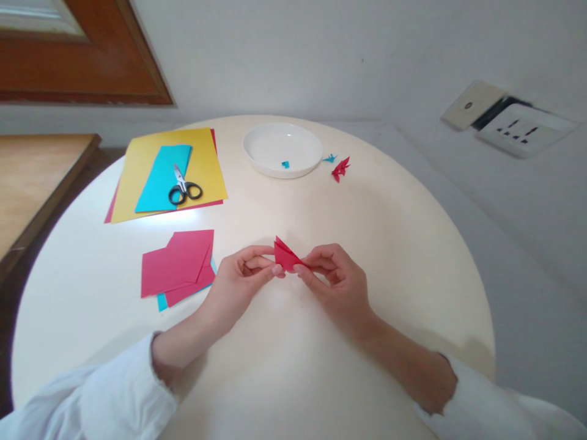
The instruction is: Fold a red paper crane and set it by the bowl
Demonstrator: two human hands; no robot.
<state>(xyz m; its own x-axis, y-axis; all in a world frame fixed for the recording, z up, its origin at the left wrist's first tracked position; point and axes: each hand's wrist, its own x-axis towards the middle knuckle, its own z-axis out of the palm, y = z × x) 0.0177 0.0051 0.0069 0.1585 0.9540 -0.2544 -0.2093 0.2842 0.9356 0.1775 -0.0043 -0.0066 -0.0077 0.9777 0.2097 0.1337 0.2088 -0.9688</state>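
Red folded paper (285,255) btwn both hands: L hand (241,275) grip pinches left edge, R hand (337,278) grip pinches right tip.

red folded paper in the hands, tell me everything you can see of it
The small folded piece of red paper is a flat, pointed shape with layered flaps that spread apart at its upper left corner. It looks like thin matte craft paper with sharp creases. It is held tilted over the round cream table, with the left hand pinching its left edge and the right hand pinching its right tip. Whether it touches the tabletop cannot be told.
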